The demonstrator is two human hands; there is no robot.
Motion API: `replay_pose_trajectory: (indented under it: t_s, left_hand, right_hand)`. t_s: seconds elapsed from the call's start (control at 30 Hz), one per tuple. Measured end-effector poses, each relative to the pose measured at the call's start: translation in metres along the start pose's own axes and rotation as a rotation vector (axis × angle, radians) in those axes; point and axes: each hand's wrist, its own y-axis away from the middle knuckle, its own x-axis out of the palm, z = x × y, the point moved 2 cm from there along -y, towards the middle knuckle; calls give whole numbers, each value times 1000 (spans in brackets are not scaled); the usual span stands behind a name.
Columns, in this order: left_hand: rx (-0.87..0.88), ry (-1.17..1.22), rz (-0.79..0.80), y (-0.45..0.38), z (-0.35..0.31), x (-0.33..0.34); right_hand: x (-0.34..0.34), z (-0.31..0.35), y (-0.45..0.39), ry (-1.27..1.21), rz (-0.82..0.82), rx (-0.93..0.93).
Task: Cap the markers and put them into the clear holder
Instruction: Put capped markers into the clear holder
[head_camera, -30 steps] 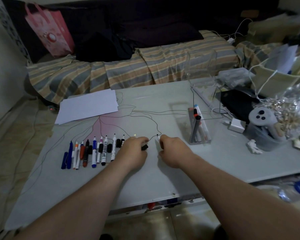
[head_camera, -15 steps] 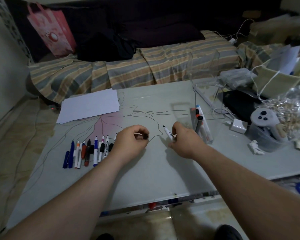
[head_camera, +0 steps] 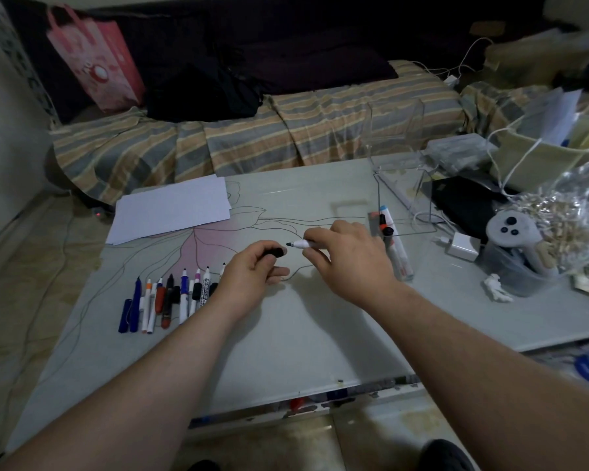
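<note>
My right hand (head_camera: pixel 349 258) pinches a white marker (head_camera: pixel 299 244) with its dark tip bare and pointing left. My left hand (head_camera: pixel 254 271) pinches a black cap (head_camera: pixel 275 252), a small gap away from that tip. Both hands hover above the middle of the white table (head_camera: pixel 320 334). A row of several uncapped markers with loose caps (head_camera: pixel 170 295) lies at the left. The clear holder (head_camera: pixel 390 246), just right of my right hand, has a few capped markers standing in it.
A stack of white paper (head_camera: pixel 174 212) lies at the table's back left. A clear acrylic box (head_camera: pixel 402 185), a black pouch (head_camera: pixel 463 205), a white charger (head_camera: pixel 463 246), a controller in a tub (head_camera: pixel 514 239) and a crinkly bag (head_camera: pixel 568 212) crowd the right side. A striped couch runs behind.
Both hands rose from the tabletop, the right one with the marker and the left one with the cap. The marker turned level and its tip now points at the cap.
</note>
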Motion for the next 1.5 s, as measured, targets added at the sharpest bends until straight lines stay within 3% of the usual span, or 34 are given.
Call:
replay_pose_trajectory:
  t_s: [0.23, 0.5, 0.63, 0.93, 1.03, 1.17, 1.23, 1.3, 1.37, 1.5]
  left_hand:
    - [1, 26, 17, 3, -11, 0]
    - [363, -687, -2, 10, -33, 8]
    - [405, -752, -61, 9, -38, 13]
    - [442, -837, 27, 15, -52, 24]
    - [406, -718, 37, 17, -67, 26]
    - [230, 11, -57, 21, -91, 40]
    - [214, 206, -47, 18, -98, 56]
    - [199, 242, -11, 16, -97, 72]
    - [171, 157, 5, 15, -85, 83]
    - [86, -80, 36, 16, -59, 91]
  right_hand:
    - [1, 3, 1, 58, -5, -21]
    - [1, 14, 1, 136, -35, -104]
    - [0, 14, 0, 105, -19, -86]
    - [-8, -2, 8, -45, 54, -102]
    - [-31, -7, 8, -78, 44, -100]
    - [-64, -3, 2, -48, -46, -135]
    - [-78, -5, -1, -158, -231, -145]
    - [-89, -21, -8, -260, -449, -79]
    - [-96, -45, -14, -348, -518, 67]
    - [-82, -89, -11, -236, -322, 268]
